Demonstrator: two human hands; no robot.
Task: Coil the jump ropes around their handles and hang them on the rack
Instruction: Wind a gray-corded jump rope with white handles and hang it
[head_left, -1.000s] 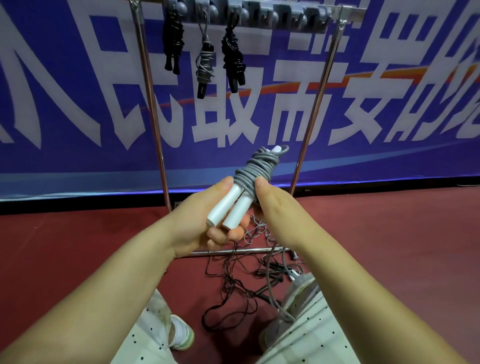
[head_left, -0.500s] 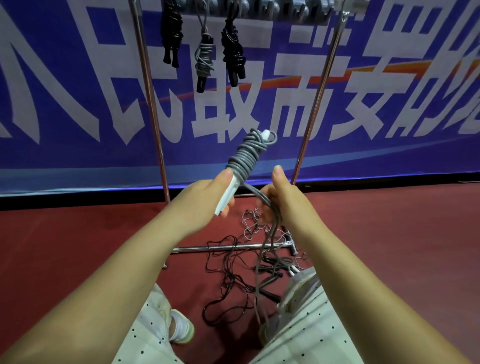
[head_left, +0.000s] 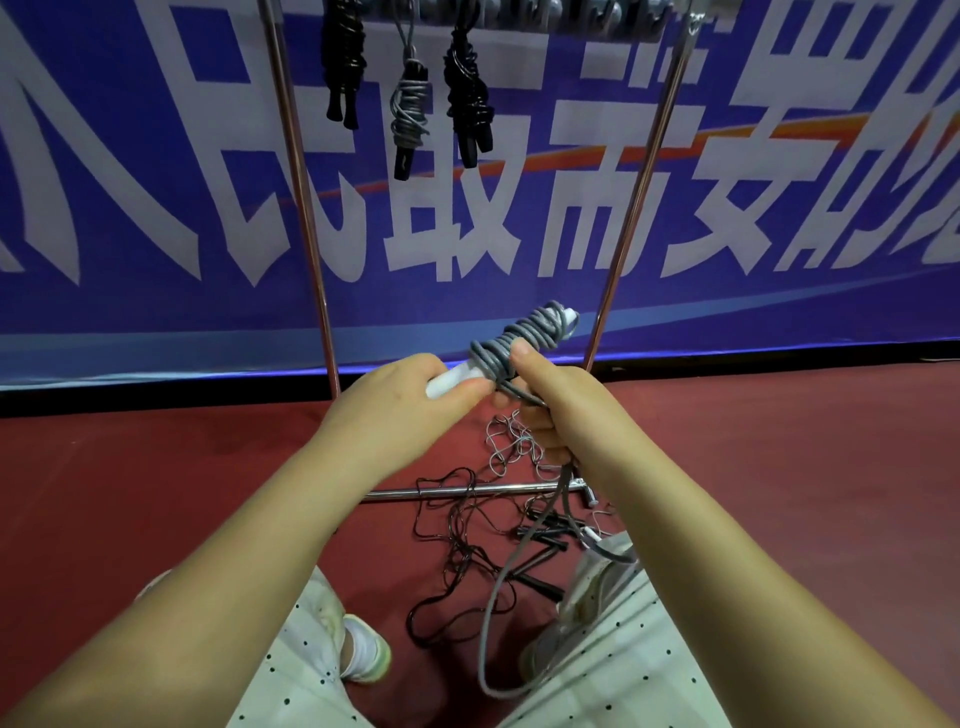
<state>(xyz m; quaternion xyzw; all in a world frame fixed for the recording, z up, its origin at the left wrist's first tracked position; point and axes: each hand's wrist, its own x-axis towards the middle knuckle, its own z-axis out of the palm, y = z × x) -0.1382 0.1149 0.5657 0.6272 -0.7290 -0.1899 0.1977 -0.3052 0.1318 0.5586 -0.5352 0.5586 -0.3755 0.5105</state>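
- My left hand (head_left: 410, 400) is clenched round the white handles (head_left: 451, 375), which point toward 2 o'clock.
- The grey rope (head_left: 524, 340) is coiled on the handles just past that grip.
- My right hand (head_left: 558, 402) pinches the rope's loose strand at the coil; the tail drops toward 6 o'clock.
- The rack (head_left: 306, 208) stands at 12 o'clock.

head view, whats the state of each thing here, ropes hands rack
grey jump rope: partly coiled around white handles, loose tail hanging toward the floor
left hand: shut on the white handles
right hand: shut on the grey rope beside the coil
rack: upright, three coiled ropes hung at its top
black ropes on floor: uncoiled, tangled
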